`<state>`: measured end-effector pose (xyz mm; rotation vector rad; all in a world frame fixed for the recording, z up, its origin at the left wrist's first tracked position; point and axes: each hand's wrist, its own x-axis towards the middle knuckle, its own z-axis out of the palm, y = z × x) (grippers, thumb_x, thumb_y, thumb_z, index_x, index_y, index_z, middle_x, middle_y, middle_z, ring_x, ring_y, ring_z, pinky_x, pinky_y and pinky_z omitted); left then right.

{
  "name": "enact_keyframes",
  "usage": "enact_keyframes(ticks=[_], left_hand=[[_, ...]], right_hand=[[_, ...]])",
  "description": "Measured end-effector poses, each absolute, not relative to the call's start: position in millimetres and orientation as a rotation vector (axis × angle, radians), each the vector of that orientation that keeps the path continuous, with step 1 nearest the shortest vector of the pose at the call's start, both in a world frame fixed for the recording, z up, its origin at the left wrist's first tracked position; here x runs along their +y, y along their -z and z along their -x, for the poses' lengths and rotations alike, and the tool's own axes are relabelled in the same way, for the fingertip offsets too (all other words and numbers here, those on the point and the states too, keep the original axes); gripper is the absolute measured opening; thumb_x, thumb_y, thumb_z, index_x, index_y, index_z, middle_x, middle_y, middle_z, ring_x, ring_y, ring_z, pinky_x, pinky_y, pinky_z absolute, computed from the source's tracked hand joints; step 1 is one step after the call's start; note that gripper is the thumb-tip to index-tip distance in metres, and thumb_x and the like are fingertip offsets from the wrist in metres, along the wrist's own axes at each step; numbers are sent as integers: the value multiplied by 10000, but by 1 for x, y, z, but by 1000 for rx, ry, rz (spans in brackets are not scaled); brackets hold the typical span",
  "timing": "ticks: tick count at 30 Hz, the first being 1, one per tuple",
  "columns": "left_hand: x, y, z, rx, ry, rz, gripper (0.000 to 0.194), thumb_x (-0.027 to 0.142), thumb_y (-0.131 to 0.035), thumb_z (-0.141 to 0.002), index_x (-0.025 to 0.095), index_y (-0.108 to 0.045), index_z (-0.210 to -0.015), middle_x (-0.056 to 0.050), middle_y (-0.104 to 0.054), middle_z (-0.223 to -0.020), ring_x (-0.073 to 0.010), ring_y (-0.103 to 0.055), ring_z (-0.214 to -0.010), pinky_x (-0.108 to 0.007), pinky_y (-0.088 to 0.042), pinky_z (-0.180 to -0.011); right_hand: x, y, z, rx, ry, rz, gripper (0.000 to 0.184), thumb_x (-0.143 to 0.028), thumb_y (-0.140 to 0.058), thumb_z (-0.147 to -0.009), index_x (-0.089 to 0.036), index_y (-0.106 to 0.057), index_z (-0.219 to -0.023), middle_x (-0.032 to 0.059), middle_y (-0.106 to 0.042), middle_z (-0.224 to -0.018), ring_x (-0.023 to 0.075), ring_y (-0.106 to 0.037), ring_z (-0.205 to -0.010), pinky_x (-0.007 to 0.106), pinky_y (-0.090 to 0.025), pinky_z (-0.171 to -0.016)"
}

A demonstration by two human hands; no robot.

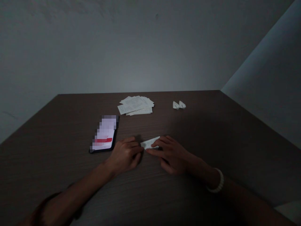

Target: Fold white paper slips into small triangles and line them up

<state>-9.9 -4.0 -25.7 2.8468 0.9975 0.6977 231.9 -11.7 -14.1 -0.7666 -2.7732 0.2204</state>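
Note:
A small folded slip of white paper (150, 142) lies on the dark wooden table (211, 131), between my two hands. My left hand (125, 155) rests on the table with its fingers curled, fingertips pinching the slip's left end. My right hand (170, 153) lies over the slip's right part, fingers pressed down on it. A white bead bracelet (217, 182) circles my right wrist.
A phone (104, 133) with a lit screen lies just left of my left hand. Farther back sit a fanned stack of printed paper slips (136, 105) and two small folded paper shapes (179, 104). Grey walls stand behind and to the right.

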Motion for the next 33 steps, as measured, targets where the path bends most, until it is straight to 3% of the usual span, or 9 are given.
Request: enact_keyframes(ticks=[6, 15, 27, 30, 33], left_hand=[[-2, 23, 9, 1042, -683, -2780, 264, 127, -462, -817, 153, -718, -757, -45, -581, -602, -189, -527, -644, -307, -436, -610], [1, 26, 10, 1064, -678, -2750, 269, 146, -447, -822, 152, -704, -741, -51, -618, -645, -181, -555, -652, -308, -459, -619], [-3, 19, 7, 1038, -648, -2720, 210, 143, -460, -811, 150, -656, -734, -49, -581, -669, -193, -531, -690, -325, -454, -653], [-5, 14, 5, 1056, -635, -2699, 203, 200, -494, -852, 151, -641, -722, -53, -565, -720, -195, -526, -735, -328, -456, -680], [-3, 15, 4, 1063, -682, -2654, 256, 278, -516, -907, 157, -635, -715, -60, -571, -814, -188, -524, -786, -314, -455, -697]], right_hand=[[-10, 10, -229, -2765, -258, 768, 468, -195, -547, -786, -195, -563, -1254, 100, -567, -1137, 253, -479, -1027, 417, -378, -880], [-7, 17, -237, -2661, -270, 733, 198, -195, -598, -759, -212, -678, -939, 72, -580, -1084, 229, -509, -998, 393, -373, -863], [-4, 21, -238, -2532, -275, 623, 47, -172, -617, -742, -203, -651, -755, 42, -624, -966, 189, -532, -867, 351, -406, -803], [1, 23, -234, -2415, -285, 748, 50, -217, -616, -821, -193, -636, -782, 60, -640, -1041, 196, -540, -928, 356, -412, -845], [7, 25, -232, -2357, -283, 935, 135, -271, -640, -844, -190, -635, -952, 79, -651, -1051, 213, -544, -958, 379, -408, -875]])
